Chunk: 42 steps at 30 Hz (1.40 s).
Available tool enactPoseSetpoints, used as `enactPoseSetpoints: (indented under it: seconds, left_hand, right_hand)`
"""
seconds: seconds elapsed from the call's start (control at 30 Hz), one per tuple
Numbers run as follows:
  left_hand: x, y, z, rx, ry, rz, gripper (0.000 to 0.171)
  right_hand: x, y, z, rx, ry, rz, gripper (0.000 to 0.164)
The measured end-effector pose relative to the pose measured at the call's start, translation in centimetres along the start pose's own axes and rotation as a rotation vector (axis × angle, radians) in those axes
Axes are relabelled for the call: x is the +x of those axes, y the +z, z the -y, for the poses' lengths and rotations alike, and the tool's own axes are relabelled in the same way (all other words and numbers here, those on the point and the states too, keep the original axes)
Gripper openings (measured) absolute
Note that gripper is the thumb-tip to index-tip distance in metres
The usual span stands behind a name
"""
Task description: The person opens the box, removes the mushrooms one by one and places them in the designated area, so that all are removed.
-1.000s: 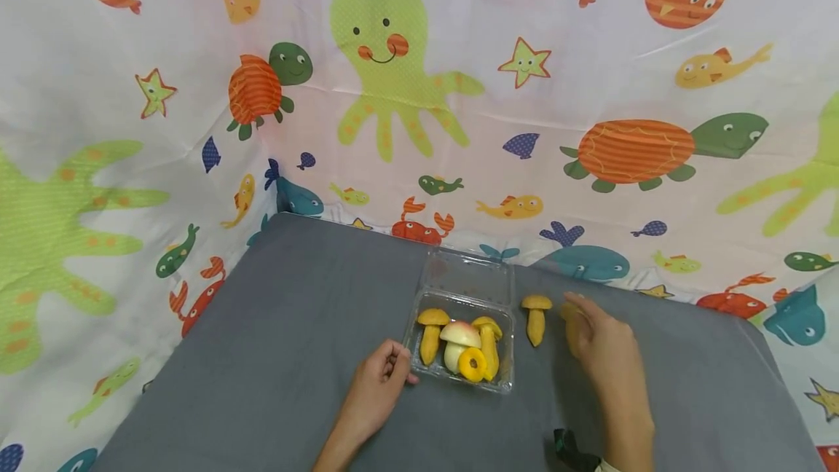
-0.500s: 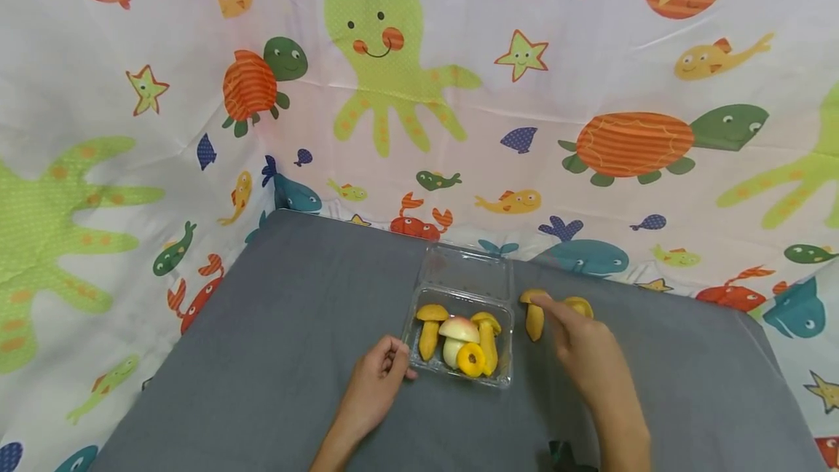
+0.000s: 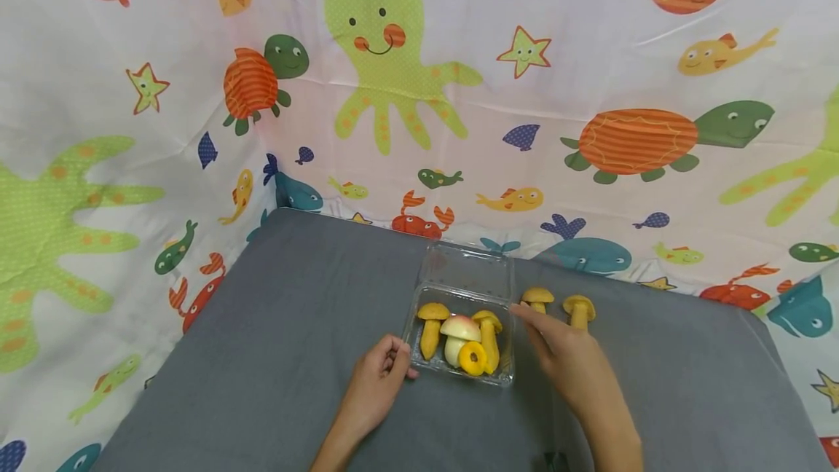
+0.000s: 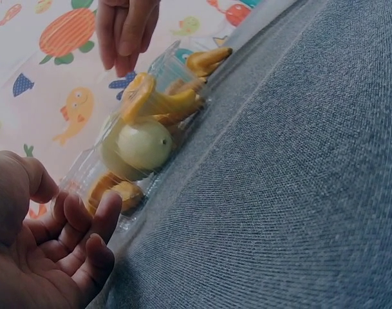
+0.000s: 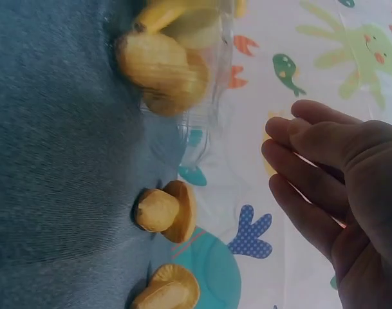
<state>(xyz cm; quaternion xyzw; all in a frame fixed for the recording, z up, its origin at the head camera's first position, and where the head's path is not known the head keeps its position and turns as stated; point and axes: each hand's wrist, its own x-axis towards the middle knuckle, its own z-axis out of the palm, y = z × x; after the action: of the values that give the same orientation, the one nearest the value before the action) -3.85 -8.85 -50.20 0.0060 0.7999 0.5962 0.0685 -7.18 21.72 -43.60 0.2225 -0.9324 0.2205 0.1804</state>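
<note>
A clear plastic box (image 3: 497, 379) lies with its lid (image 3: 467, 273) folded back. In it are a toy mushroom (image 3: 430, 333) with an orange-yellow cap, a pale one (image 3: 460, 328) with a pinkish cap, a yellow ring-ended piece (image 3: 472, 359) and a yellow mushroom (image 3: 488, 333). My left hand (image 3: 379, 377) pinches the box's left edge between thumb and index finger, other fingers loosely bent. My right hand (image 3: 570, 355) hovers by the box's right edge, fingers relaxed, holding nothing. Beyond it stand two mushrooms, one (image 3: 537, 296) partly hidden, another (image 3: 580, 309) farther right.
A grey cloth (image 3: 314, 297) covers the table. Behind and at the left hangs a white curtain (image 3: 452, 35) printed with sea animals, meeting the table's back edge close behind the lid. A dark object (image 3: 556, 462) shows at the bottom edge, beside my right forearm.
My right hand has let go of the far-right mushroom, leaving it on the cloth, and has moved left past the other mushroom to the box's edge. My left hand stays put.
</note>
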Motion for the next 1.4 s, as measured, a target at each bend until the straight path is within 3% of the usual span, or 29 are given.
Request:
enactPoseSetpoints:
  seconds: [0.2, 0.47, 0.6, 0.73, 0.93, 1.17, 1.4]
  left_hand:
    - [0.0, 0.1, -0.1, -0.002, 0.002, -0.001, 0.026]
    - [0.0, 0.0, 0.0, 0.0, 0.001, 0.004, 0.028]
    - [0.0, 0.0, 0.0, 0.005, 0.001, 0.005, 0.029]
    - [0.0, 0.0, 0.0, 0.005, 0.001, 0.0, 0.027]
    - [-0.1, 0.0, 0.0, 0.007, 0.005, -0.007, 0.025]
    - [0.0, 0.1, 0.1, 0.012, 0.007, -0.006, 0.026]
    - [-0.1, 0.1, 0.1, 0.014, 0.007, -0.006, 0.026]
  right_hand:
    - [-0.5, 0.4, 0.3, 0.013, -0.113, -0.038, 0.051]
    - [-1.4, 0.6, 0.9, 0.004, -0.132, 0.01, 0.056]
    - [-1.8, 0.5, 1.2, 0.011, -0.154, 0.013, 0.036]
    - [-1.9, 0.3, 1.6, 0.003, -0.158, 0.027, 0.034]
    - [-1.9, -0.1, 2.3, -0.066, -0.16, 0.106, 0.061]
    - [-1.9, 0.2, 2.4, -0.104, -0.272, 0.127, 0.066]
    - [-1.8, 0.7, 2.7, -0.152, -0.325, 0.186, 0.063]
